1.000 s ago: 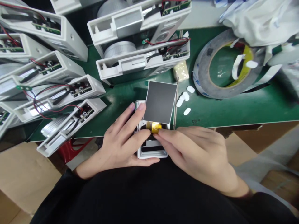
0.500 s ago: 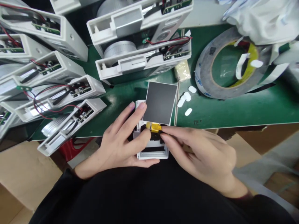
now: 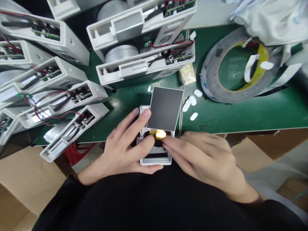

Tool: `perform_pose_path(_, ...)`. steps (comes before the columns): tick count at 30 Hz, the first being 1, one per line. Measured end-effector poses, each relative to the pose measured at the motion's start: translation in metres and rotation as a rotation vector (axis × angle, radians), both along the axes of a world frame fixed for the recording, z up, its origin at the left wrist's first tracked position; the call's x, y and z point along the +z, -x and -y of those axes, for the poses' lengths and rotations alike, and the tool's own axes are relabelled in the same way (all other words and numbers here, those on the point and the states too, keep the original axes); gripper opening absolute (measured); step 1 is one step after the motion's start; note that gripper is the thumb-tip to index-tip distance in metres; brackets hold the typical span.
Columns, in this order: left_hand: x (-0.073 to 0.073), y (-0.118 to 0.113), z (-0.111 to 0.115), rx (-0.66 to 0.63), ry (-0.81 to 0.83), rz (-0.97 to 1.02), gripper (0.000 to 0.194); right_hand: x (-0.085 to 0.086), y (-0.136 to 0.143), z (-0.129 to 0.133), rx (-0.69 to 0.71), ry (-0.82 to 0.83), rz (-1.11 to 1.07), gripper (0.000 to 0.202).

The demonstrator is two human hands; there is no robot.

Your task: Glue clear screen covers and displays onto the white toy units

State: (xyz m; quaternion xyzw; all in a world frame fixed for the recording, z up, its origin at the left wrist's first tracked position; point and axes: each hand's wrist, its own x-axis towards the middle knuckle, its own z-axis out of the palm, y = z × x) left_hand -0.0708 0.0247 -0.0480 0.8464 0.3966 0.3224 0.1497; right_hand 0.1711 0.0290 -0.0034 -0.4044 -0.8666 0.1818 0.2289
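A small white device housing (image 3: 157, 161) is at the table's front edge, gripped by my left hand (image 3: 126, 141) around its left side. My left thumb reaches inside the housing, and the fingertips rest by the left edge of a dark display screen (image 3: 165, 108). The screen is tilted out beyond the housing's far end. A shiny yellow ribbon cable (image 3: 160, 134) shows below the screen. My right hand (image 3: 204, 160) comes from the right with thumb and index finger pinched together at the cable's lower right end. The exact contact there is hidden by the fingertips.
Several open white housings (image 3: 146, 65) with wires and circuit boards stand at the back and left. A large roll of tape (image 3: 211, 69) lies right, near small white oval pads (image 3: 193, 116) and a pale yellow block (image 3: 187, 74). Crumpled white material (image 3: 276, 22) sits back right.
My right fingertips have shifted slightly left and down at the cable, and its yellow surface now shines brighter. My left hand keeps its hold on the housing.
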Motion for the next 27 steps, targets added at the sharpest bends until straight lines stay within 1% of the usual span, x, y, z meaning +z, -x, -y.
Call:
perform_pose_path(4, 0.001, -0.001, 0.0, -0.003, 0.008, 0.007, 0.058, -0.003, -0.003, -0.003, 0.045, -0.001, -0.016, 0.021)
perform_pose_path(8, 0.002, 0.0, 0.001, 0.003, 0.041, 0.005, 0.051, -0.006, -0.004, -0.007, 0.08, -0.011, -0.03, 0.02)
perform_pose_path(14, 0.001, -0.001, 0.002, 0.005, 0.037, 0.034, 0.044, -0.005, -0.003, -0.012, 0.126, -0.02, -0.035, 0.021)
perform_pose_path(17, 0.002, 0.0, 0.002, 0.015, 0.038, 0.021, 0.04, -0.004, -0.002, -0.013, 0.123, -0.02, -0.028, 0.02)
perform_pose_path(21, 0.004, 0.001, 0.0, -0.02, 0.059, 0.02, 0.038, -0.005, -0.001, -0.013, 0.114, -0.018, -0.061, 0.018)
perform_pose_path(25, 0.001, 0.0, 0.0, -0.007, 0.061, 0.045, 0.037, -0.008, 0.001, -0.009, 0.098, 0.009, -0.064, 0.019)
perform_pose_path(27, 0.001, -0.001, -0.001, -0.009, 0.064, 0.057, 0.04, -0.008, 0.0, -0.006, 0.078, 0.034, -0.07, 0.018)
